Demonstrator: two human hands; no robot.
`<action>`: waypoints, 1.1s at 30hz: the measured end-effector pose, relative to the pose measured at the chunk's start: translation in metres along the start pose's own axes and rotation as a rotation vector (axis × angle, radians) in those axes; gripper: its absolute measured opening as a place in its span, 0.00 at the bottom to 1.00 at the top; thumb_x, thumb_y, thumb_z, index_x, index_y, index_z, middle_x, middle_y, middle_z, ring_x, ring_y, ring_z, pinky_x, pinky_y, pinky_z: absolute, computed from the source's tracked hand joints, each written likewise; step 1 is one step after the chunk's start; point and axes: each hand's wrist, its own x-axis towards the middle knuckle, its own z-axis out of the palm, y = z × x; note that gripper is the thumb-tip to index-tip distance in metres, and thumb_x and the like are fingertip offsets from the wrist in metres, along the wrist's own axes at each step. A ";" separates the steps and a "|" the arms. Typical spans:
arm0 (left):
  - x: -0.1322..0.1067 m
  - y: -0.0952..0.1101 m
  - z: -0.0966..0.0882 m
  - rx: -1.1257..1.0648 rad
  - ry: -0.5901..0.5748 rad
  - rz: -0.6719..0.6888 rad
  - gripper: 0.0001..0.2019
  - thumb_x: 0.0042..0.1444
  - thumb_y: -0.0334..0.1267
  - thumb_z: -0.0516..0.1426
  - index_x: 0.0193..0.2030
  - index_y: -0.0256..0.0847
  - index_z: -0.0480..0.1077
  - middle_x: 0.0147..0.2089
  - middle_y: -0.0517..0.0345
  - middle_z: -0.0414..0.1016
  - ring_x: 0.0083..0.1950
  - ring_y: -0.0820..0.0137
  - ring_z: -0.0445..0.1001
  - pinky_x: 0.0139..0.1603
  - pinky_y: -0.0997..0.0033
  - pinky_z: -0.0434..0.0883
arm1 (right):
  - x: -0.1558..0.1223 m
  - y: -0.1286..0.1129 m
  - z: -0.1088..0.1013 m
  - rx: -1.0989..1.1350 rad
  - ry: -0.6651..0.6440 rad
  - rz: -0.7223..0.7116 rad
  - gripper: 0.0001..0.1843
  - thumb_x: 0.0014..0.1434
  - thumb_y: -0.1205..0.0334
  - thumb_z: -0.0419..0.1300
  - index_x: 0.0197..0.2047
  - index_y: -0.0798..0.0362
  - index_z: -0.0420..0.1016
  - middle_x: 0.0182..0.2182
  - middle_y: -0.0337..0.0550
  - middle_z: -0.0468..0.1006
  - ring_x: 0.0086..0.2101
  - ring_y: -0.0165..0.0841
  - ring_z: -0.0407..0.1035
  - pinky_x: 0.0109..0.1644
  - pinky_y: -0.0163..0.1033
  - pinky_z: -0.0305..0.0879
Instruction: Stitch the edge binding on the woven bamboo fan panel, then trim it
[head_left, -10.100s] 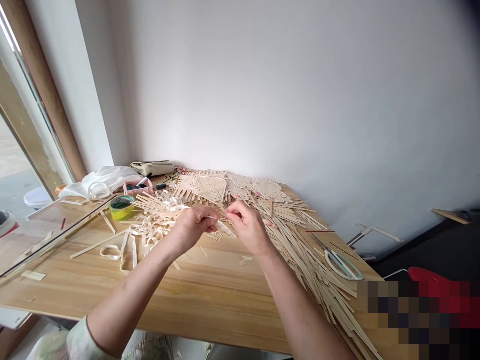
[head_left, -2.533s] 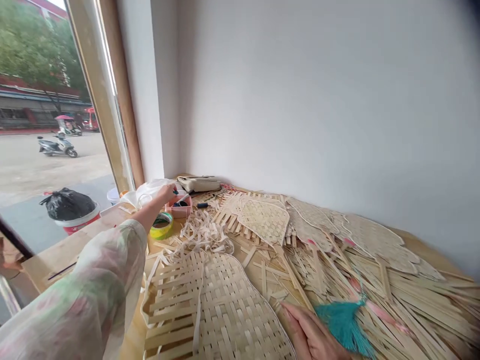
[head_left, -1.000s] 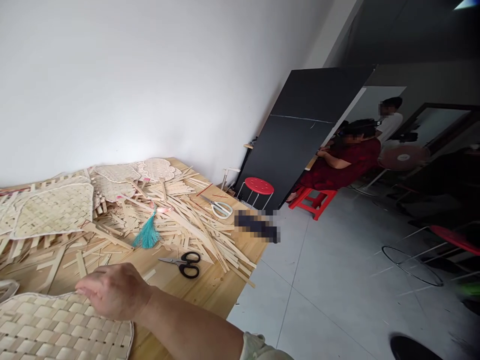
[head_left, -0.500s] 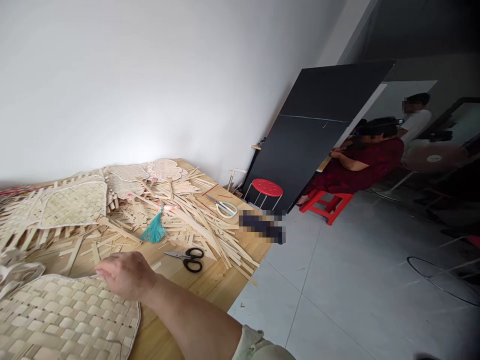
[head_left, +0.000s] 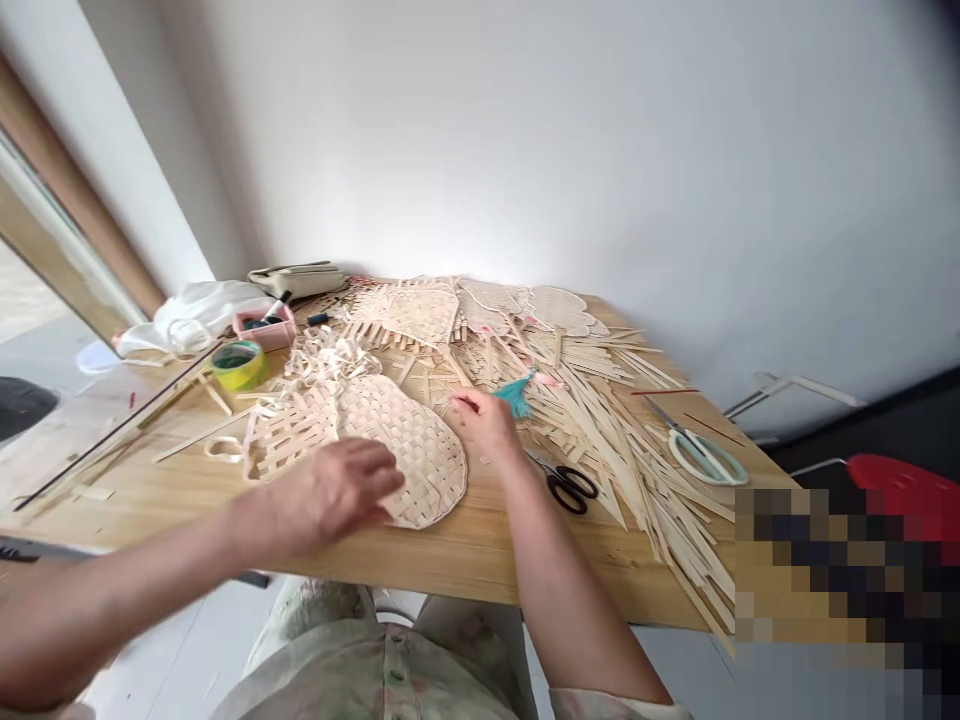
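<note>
Woven fan [head_left: 424, 450] now lies near the front edge of the table [head_left: 465, 560], and both hands have come back to it, the left hand [head_left: 330, 490] on top with fingers apart, the right hand [head_left: 484, 420] at its far edge, fingers hard to tell.

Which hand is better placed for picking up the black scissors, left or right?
Probably the right hand: it is nearer the black scissors, with nothing between them, while the left hand is over the woven bamboo panel, farther away.
</note>
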 end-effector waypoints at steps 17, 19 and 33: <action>-0.019 0.016 0.049 0.220 0.159 0.023 0.10 0.59 0.30 0.45 0.40 0.35 0.66 0.35 0.53 0.72 0.39 0.69 0.70 0.52 0.61 0.63 | -0.044 0.018 -0.009 0.204 -0.259 0.313 0.14 0.47 0.57 0.51 0.34 0.52 0.72 0.31 0.45 0.76 0.27 0.35 0.70 0.28 0.38 0.65; -0.014 0.009 0.029 0.191 0.243 0.007 0.11 0.60 0.30 0.44 0.39 0.33 0.67 0.34 0.52 0.72 0.37 0.70 0.70 0.49 0.63 0.65 | -0.041 0.023 -0.015 0.340 -0.156 0.340 0.17 0.44 0.55 0.53 0.37 0.53 0.71 0.36 0.47 0.75 0.27 0.35 0.71 0.27 0.38 0.66; 0.009 -0.050 -0.124 -1.125 0.863 -0.396 0.08 0.47 0.38 0.60 0.26 0.35 0.69 0.22 0.63 0.67 0.23 0.79 0.65 0.26 0.78 0.63 | 0.011 -0.042 -0.085 0.446 0.239 -0.068 0.40 0.44 0.46 0.62 0.59 0.47 0.56 0.58 0.49 0.60 0.56 0.43 0.56 0.54 0.45 0.59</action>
